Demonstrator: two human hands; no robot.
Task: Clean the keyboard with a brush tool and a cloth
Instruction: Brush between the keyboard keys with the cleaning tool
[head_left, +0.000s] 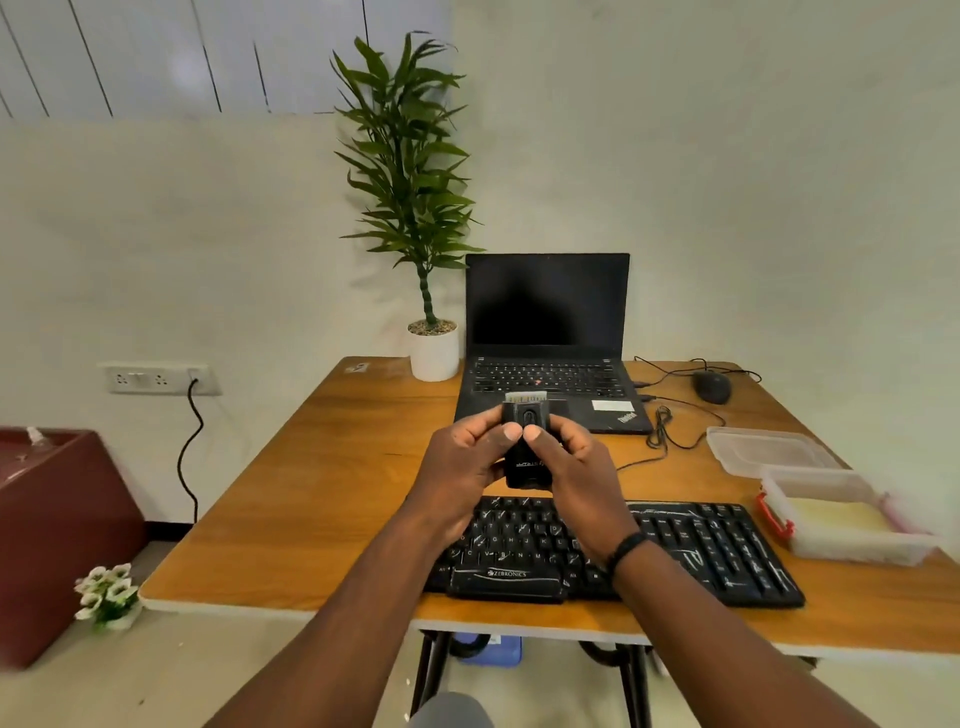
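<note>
We hold the small black plastic brush tool (525, 441) in 2 hands above the black wired keyboard (696, 551).

From the head view, our left hand (462, 462) and right hand (576, 467) each have fingers curled around the tool, thumbs meeting on its front, pale bristles at its top. The keyboard lies on the brown wooden tabletop (322, 493), near a clear plastic box (841, 525) holding a yellow cloth (836, 517).

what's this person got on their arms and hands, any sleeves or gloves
No gloves and no sleeves in view: both forearms are bare up to the frame's lower edge. The left hand wears nothing visible. The right hand has a thin black wristband around the wrist.
</note>
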